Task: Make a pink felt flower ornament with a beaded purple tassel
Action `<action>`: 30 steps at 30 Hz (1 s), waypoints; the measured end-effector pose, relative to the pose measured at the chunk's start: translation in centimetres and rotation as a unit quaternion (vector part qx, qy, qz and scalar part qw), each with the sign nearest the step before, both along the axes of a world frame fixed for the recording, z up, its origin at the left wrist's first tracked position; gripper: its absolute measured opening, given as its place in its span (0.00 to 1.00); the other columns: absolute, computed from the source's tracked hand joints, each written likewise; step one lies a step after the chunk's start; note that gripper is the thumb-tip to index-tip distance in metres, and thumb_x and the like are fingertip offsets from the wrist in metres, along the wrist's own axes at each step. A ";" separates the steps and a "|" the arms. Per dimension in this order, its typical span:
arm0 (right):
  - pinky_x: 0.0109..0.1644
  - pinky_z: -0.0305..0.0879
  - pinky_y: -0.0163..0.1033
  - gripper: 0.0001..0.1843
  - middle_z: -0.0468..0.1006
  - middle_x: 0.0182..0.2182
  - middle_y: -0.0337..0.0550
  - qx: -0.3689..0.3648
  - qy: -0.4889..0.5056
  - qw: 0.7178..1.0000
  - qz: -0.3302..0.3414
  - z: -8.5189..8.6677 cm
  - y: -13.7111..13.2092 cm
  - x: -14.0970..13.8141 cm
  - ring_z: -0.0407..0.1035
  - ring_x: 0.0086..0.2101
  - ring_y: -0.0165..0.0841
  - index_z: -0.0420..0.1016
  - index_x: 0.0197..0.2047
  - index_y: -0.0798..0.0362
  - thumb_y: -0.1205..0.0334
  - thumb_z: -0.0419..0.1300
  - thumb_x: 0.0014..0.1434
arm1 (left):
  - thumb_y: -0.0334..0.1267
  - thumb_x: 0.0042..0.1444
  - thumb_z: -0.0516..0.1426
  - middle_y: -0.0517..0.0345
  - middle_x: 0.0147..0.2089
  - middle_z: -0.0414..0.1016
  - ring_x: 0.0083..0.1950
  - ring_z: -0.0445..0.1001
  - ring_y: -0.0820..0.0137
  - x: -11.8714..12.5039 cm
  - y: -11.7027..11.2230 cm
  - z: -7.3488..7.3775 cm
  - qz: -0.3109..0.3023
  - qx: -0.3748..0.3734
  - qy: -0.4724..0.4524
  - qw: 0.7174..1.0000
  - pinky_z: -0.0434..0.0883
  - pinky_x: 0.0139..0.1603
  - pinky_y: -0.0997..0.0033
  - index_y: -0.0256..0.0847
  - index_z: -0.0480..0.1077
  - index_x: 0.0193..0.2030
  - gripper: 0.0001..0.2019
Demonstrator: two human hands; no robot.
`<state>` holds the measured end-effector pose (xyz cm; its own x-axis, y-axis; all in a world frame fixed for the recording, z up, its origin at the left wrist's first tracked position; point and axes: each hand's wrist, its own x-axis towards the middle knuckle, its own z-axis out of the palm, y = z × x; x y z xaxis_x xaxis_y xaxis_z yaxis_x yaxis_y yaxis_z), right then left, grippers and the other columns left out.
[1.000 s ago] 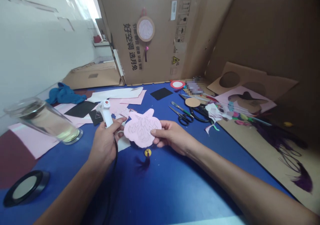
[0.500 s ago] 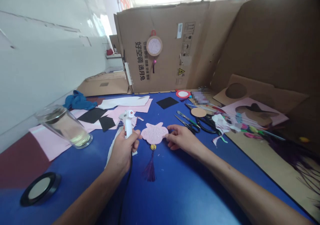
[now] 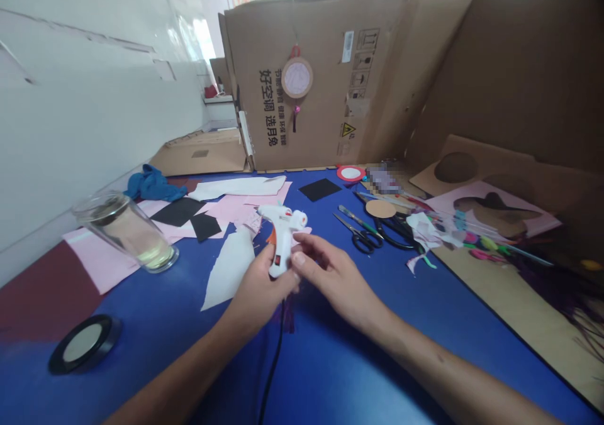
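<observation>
There are two hands (image 3: 262,287) over the middle of the blue worktop (image 3: 358,368). The left hand is closed around the handle of one white hot glue gun (image 3: 283,233). The gun has an orange trigger (image 3: 271,237), and its head points up and away. One black cord (image 3: 276,356) runs from the gun toward the near edge of the worktop. The right hand (image 3: 335,280) is half open, with curved fingers (image 3: 298,259) right by the gun. I cannot tell if they touch it.

One dark purple tassel (image 3: 289,315) shows just under the hands. Near the left edge stand one clear glass (image 3: 125,231) with pale liquid in it and one black roll of tape (image 3: 85,344). Two black paper pieces (image 3: 177,211) lie on pink paper (image 3: 106,255), and a third black piece (image 3: 319,189) lies by the far edge. One white paper scrap (image 3: 229,268) lies just left of the left hand. To the right are two pairs of scissors (image 3: 363,241) and one round cork disc (image 3: 380,208).
</observation>
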<state>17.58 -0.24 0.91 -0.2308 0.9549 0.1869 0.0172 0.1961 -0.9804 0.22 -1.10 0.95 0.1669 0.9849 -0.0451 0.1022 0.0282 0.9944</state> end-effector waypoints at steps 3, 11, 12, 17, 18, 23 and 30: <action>0.44 0.73 0.43 0.24 0.87 0.41 0.46 -0.011 -0.007 1.000 -0.006 0.3 -0.8 -0.8 0.78 0.40 0.40 0.83 0.49 0.52 0.39 0.66 0.68 | 0.42 0.63 0.65 0.55 0.46 0.83 0.47 0.81 0.64 0.9 -0.8 -0.2 -0.047 0.051 0.053 0.996 0.75 0.47 0.66 0.42 0.74 0.54 0.14; 0.39 0.73 0.40 0.23 0.87 0.36 0.46 -0.077 0.119 0.984 -0.105 0.6 -1.1 0.3 0.79 0.35 0.37 0.88 0.42 0.53 0.39 0.69 0.66 | 0.44 0.59 0.61 0.59 0.30 0.78 0.27 0.71 0.71 -0.3 -0.4 1.2 -0.170 -0.021 0.106 0.980 0.67 0.30 0.69 0.41 0.76 0.37 0.09; 0.36 0.72 0.39 0.23 0.87 0.36 0.45 -0.081 0.138 0.980 -0.114 0.6 -1.0 0.6 0.79 0.33 0.36 0.88 0.45 0.52 0.39 0.70 0.66 | 0.42 0.59 0.60 0.59 0.28 0.78 0.26 0.69 0.72 -1.0 0.1 1.5 -0.136 -0.013 0.116 0.984 0.65 0.29 0.70 0.41 0.75 0.34 0.08; 0.29 0.66 0.36 0.21 0.87 0.36 0.45 -0.068 0.168 0.975 -0.131 0.5 -0.7 1.5 0.79 0.30 0.34 0.87 0.49 0.52 0.41 0.70 0.68 | 0.37 0.56 0.62 0.60 0.32 0.79 0.32 0.74 0.69 -3.3 2.2 1.0 0.046 0.118 0.169 0.977 0.69 0.35 0.69 0.42 0.76 0.37 0.03; 0.28 0.67 0.36 0.21 0.87 0.36 0.44 -0.067 0.167 0.975 -0.129 0.4 -0.7 1.5 0.79 0.30 0.34 0.87 0.48 0.52 0.41 0.70 0.68 | 0.36 0.57 0.62 0.59 0.35 0.81 0.36 0.77 0.68 -3.3 2.4 0.6 0.046 0.150 0.180 0.971 0.72 0.39 0.67 0.43 0.77 0.39 0.04; 0.29 0.67 0.36 0.22 0.87 0.37 0.46 -0.076 0.145 0.978 -0.127 0.6 -0.7 1.4 0.78 0.31 0.34 0.86 0.49 0.52 0.40 0.68 0.68 | 0.31 0.61 0.60 0.54 0.47 0.86 0.50 0.82 0.62 -2.8 2.7 -1.2 -0.012 0.223 0.220 0.950 0.76 0.57 0.59 0.43 0.80 0.45 0.09; 0.31 0.70 0.38 0.21 0.86 0.36 0.46 -0.074 0.138 0.979 -0.127 1.5 -0.5 1.5 0.76 0.29 0.34 0.85 0.47 0.52 0.41 0.68 0.66 | 0.29 0.63 0.60 0.52 0.50 0.87 0.53 0.84 0.59 -2.6 2.2 -1.3 -0.054 0.260 0.276 0.924 0.77 0.58 0.58 0.45 0.80 0.49 0.11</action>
